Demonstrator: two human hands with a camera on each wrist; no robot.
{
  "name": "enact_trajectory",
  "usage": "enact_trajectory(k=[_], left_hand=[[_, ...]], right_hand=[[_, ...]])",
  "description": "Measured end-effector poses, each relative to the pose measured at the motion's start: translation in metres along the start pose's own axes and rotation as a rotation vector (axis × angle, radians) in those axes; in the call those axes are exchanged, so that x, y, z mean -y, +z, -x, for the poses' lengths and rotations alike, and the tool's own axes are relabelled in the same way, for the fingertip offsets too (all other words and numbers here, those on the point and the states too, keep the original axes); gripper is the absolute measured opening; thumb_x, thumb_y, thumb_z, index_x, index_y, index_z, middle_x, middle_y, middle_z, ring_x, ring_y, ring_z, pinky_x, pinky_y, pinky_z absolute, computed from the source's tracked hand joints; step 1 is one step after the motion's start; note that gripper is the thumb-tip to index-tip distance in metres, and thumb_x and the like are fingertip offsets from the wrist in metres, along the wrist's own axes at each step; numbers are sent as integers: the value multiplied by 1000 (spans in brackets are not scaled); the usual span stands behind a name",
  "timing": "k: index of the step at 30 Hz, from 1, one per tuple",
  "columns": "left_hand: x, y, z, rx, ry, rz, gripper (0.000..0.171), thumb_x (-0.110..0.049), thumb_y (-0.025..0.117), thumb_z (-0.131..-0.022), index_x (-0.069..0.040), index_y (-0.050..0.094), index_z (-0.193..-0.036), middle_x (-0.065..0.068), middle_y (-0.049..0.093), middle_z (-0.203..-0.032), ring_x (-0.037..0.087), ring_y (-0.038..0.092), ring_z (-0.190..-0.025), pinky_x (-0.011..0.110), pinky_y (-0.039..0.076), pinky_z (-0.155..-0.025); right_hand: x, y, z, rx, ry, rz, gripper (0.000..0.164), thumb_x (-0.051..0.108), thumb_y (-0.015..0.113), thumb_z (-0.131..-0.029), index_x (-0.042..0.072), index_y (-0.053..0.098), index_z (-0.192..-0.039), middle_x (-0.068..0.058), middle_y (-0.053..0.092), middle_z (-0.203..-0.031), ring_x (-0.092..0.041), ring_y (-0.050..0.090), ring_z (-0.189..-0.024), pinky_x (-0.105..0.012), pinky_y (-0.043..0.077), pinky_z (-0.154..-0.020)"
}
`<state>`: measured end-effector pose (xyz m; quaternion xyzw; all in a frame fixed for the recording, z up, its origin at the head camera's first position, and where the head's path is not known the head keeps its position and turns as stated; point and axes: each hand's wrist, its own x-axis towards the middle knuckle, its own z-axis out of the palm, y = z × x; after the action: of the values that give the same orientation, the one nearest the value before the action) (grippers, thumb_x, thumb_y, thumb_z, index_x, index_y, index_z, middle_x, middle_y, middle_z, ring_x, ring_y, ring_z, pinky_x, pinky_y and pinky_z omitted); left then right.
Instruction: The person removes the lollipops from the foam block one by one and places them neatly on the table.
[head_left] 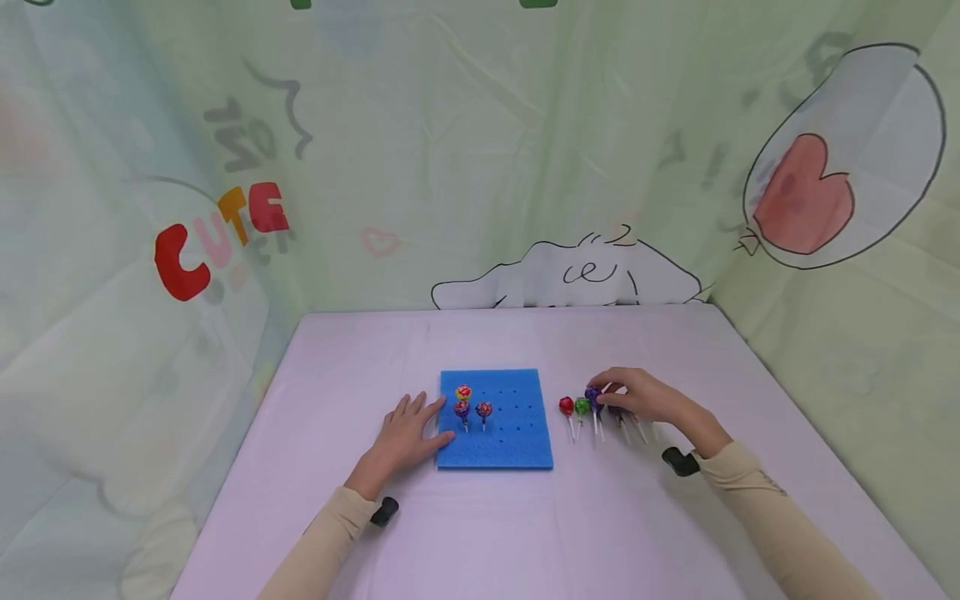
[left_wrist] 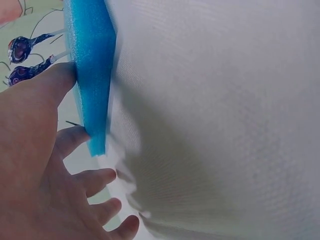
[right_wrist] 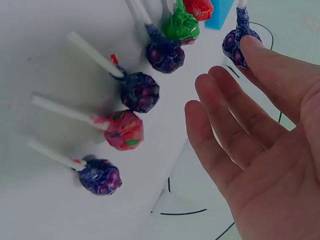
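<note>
My right hand (head_left: 645, 397) pinches a purple-wrapped lollipop (right_wrist: 231, 49) by its candy end, between thumb and fingers. The stick points down in the head view. Beneath and around it lies a row of lollipops: a red one (head_left: 566, 406), a green one (head_left: 582, 407), a pink one (right_wrist: 125, 131) and several purple ones (right_wrist: 141, 92). My left hand (head_left: 405, 435) rests at the left side of a blue foam board (head_left: 525, 454), fingers spread, thumb and index finger touching its edge. Three lollipops stand in the board: one red-and-yellow (head_left: 463, 391), two dark-wrapped (head_left: 483, 410).
The foam board has rows of small holes (head_left: 514, 392) across its top. It lies on a table (head_left: 480, 533) with a pale cover. Printed curtains (head_left: 487, 150) hang behind the table and at both sides.
</note>
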<state>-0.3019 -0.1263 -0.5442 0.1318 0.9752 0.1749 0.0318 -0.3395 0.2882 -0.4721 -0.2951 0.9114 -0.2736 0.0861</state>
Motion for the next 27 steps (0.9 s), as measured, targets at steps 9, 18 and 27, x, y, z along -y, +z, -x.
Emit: enact_trajectory(k=[9,18,27], left_hand=[[-2,2,1,14,-14,8,73,-64,50,-82,-27,32,-143,13,23,-149,38,10,-136,58,15,-104],[-3,0,2,-2,-11,16,72,-62,51,-82,-27,33,-143,13,22,-149,38,9,-137,58,14,-105],[-1,3,1,-15,-8,-1,73,-63,50,-81,-27,33,-142,13,24,-148,38,9,-136,58,15,-104]], right_hand=[[-12,-2,8,38,32,-10,30,12,58,-90,-1,58,-118,-14,60,-110,-30,57,-98,-34,49,-76],[-13,-11,11,47,88,10,31,15,58,-90,2,58,-118,-13,60,-112,-28,56,-99,-37,50,-77],[-23,-25,20,65,120,15,31,12,58,-90,0,58,-118,-13,60,-112,-27,56,-97,-42,48,-80]])
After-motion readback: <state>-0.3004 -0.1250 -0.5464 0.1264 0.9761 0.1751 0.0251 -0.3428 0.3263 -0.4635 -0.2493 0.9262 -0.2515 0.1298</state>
